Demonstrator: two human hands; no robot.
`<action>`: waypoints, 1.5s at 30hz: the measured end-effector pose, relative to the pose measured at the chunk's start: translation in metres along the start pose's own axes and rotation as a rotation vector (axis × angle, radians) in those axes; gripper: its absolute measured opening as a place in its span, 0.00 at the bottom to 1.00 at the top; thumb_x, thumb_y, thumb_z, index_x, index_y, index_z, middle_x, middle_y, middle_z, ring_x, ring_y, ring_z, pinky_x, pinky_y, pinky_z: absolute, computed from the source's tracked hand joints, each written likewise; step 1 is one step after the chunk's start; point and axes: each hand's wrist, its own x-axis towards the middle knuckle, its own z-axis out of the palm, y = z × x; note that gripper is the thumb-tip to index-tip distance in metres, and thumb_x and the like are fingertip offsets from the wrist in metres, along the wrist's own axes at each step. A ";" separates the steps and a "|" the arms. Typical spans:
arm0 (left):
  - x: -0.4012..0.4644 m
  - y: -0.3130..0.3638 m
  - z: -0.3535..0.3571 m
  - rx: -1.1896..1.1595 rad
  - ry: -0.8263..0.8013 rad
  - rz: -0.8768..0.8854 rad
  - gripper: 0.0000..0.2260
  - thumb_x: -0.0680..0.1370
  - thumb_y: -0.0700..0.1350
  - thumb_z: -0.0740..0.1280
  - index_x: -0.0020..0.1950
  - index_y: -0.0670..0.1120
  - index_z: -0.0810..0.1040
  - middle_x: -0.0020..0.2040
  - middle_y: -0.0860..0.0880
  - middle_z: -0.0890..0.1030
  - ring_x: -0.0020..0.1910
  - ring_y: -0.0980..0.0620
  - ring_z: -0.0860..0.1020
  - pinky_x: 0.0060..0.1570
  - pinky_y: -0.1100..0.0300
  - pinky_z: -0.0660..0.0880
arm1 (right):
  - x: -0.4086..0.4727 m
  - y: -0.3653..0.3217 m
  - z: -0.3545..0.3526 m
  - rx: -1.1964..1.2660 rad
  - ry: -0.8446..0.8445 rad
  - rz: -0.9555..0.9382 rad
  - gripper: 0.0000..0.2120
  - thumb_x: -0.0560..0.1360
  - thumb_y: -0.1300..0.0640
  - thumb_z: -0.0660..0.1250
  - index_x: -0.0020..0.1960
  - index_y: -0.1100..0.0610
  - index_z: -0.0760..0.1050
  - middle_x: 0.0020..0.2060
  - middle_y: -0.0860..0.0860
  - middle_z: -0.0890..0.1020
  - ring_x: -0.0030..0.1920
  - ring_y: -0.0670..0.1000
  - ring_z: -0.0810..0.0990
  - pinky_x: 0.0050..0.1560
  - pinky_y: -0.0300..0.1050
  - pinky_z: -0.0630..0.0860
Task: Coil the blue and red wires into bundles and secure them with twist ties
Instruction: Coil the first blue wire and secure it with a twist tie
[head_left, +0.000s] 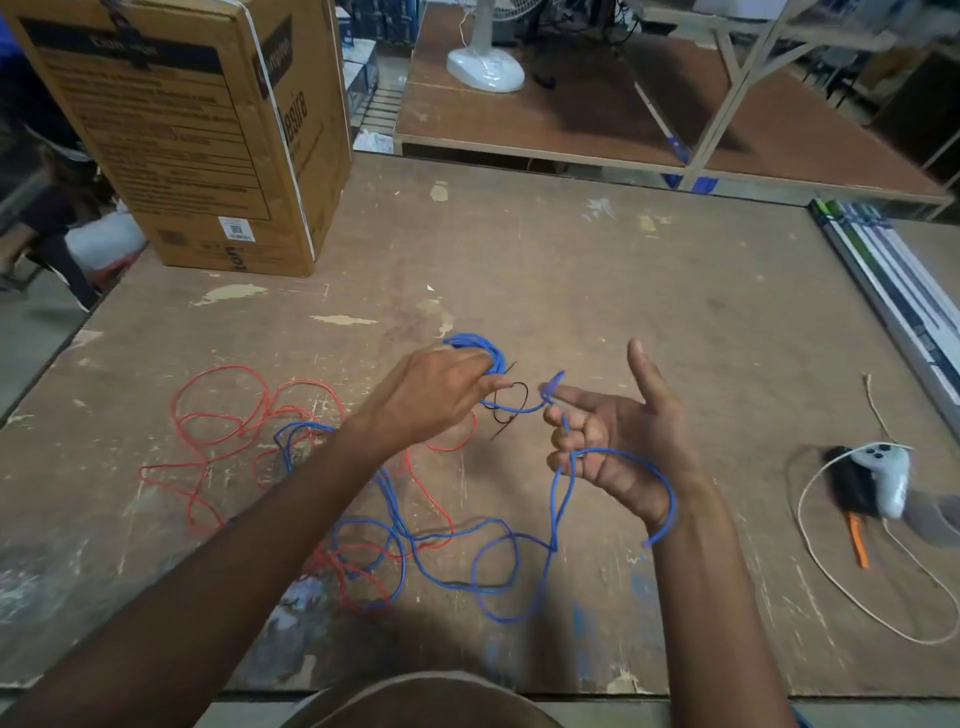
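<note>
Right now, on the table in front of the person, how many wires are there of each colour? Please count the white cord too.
Blue wire: 1, partly coiled in the left hand, its loose end looped through the right hand
Red wire: 1, loose on the table
White cord: 1
Total: 3

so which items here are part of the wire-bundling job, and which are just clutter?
Job:
blue wire, partly coiled in the left hand, fed through the right hand
red wire, loose on the table
black twist tie

Clutter:
cardboard box
white controller
white cord
orange-handled tool
</note>
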 end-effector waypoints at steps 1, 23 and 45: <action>-0.005 -0.005 -0.002 0.025 -0.033 -0.003 0.24 0.88 0.59 0.56 0.41 0.45 0.75 0.34 0.46 0.75 0.33 0.40 0.77 0.32 0.46 0.76 | -0.001 -0.001 -0.002 -0.051 0.064 -0.043 0.36 0.79 0.34 0.66 0.73 0.62 0.72 0.44 0.58 0.84 0.31 0.52 0.75 0.37 0.48 0.75; -0.042 0.028 -0.044 -0.320 -0.659 -0.020 0.30 0.88 0.60 0.50 0.36 0.49 0.79 0.30 0.51 0.75 0.30 0.57 0.71 0.41 0.59 0.65 | 0.032 -0.023 -0.036 -1.263 0.076 -0.272 0.04 0.84 0.58 0.72 0.52 0.57 0.85 0.40 0.53 0.88 0.34 0.52 0.82 0.40 0.52 0.81; 0.034 0.041 -0.055 -0.992 -0.075 -0.644 0.28 0.89 0.52 0.58 0.33 0.43 0.81 0.24 0.55 0.64 0.24 0.56 0.61 0.27 0.63 0.61 | 0.028 0.078 0.038 -0.613 0.450 -0.649 0.13 0.82 0.57 0.74 0.60 0.56 0.71 0.39 0.55 0.89 0.31 0.60 0.85 0.43 0.57 0.83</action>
